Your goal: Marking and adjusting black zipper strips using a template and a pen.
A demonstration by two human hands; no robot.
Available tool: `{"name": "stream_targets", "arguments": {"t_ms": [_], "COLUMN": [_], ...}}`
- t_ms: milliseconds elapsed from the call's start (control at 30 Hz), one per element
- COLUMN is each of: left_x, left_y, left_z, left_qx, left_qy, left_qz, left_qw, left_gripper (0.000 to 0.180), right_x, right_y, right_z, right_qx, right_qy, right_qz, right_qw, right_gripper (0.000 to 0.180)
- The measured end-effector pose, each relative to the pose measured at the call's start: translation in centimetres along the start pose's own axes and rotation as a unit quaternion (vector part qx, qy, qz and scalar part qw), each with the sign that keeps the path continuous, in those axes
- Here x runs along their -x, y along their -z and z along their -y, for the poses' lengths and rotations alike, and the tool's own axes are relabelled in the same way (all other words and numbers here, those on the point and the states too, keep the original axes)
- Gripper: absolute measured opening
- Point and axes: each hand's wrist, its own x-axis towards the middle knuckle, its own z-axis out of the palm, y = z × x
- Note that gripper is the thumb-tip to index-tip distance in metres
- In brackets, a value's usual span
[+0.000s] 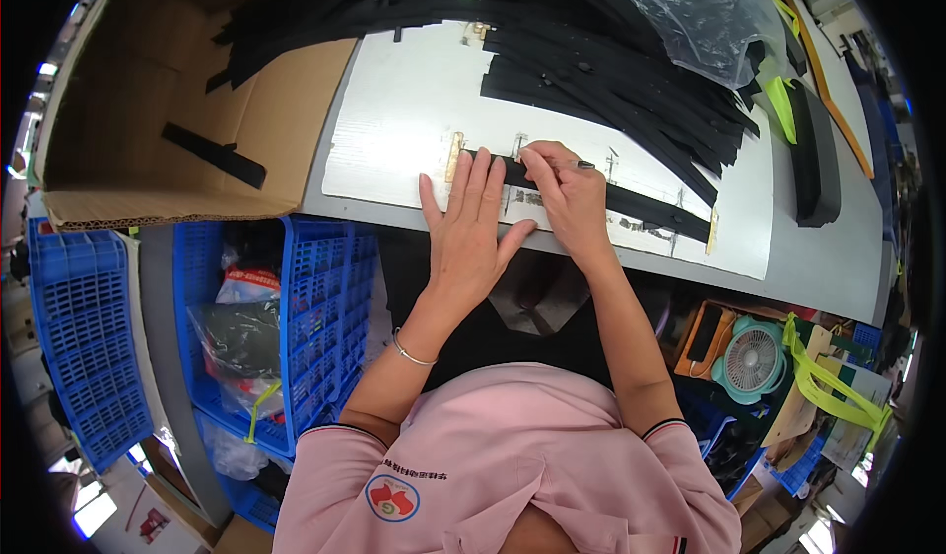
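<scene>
A long black fabric strip [650, 211] lies across the near part of a white board [389, 120], between two yellowish end pieces, one of them the left end piece [454, 157]. My left hand [465, 229] is flat near the strip's left end, fingers stretched out and resting on it. Just to its right, my right hand [576, 199] is closed in a pinch round a slim dark pen-like tool [584, 165]. The tool's tip is hidden behind the fingers, close to the strip. Dark marks show on the board along the strip.
Piled black strips [591, 91] cover the board's far side, beside a clear plastic bag [690, 12]. An open cardboard box [276, 150] with black strips stands left. A black padded piece [814, 160] lies right. Blue crates [330, 308] and a teal fan [754, 362] sit below table level.
</scene>
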Motion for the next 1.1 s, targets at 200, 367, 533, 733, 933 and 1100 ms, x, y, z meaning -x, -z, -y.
{"name": "stream_targets", "arguments": {"t_ms": [200, 367, 533, 733, 933, 1100], "left_x": [-0.1, 0.0, -0.2, -0.2, -0.1, -0.1], "left_y": [-0.1, -0.1, -0.1, 0.0, 0.0, -0.1], "left_z": [-0.1, 0.0, -0.2, -0.2, -0.2, -0.1], "left_qx": [-0.012, -0.018, -0.017, -0.025, -0.027, -0.041], "left_qy": [-0.007, -0.004, 0.000, 0.007, 0.009, 0.002], "left_qz": [0.000, 0.001, 0.009, 0.017, 0.024, 0.021], "left_qw": [1.000, 1.000, 1.000, 1.000, 0.999, 0.999], "left_gripper": [0.081, 0.081, 0.080, 0.078, 0.079, 0.078], "right_x": [0.1, 0.2, 0.3, 0.1, 1.7, 2.2], "right_y": [-0.5, 0.7, 0.7, 0.9, 4.6, 8.4], "right_z": [-0.6, -0.4, -0.2, -0.3, 1.0, -0.9], "right_qx": [-0.002, -0.006, 0.005, 0.047, -0.025, 0.018], "right_qy": [0.022, 0.021, 0.040, 0.088, 0.015, -0.007], "right_qz": [-0.038, 0.028, 0.055, 0.065, -0.019, -0.132], "right_qw": [0.999, 0.999, 0.998, 0.993, 0.999, 0.991], "right_gripper": [0.020, 0.022, 0.024, 0.024, 0.023, 0.022]}}
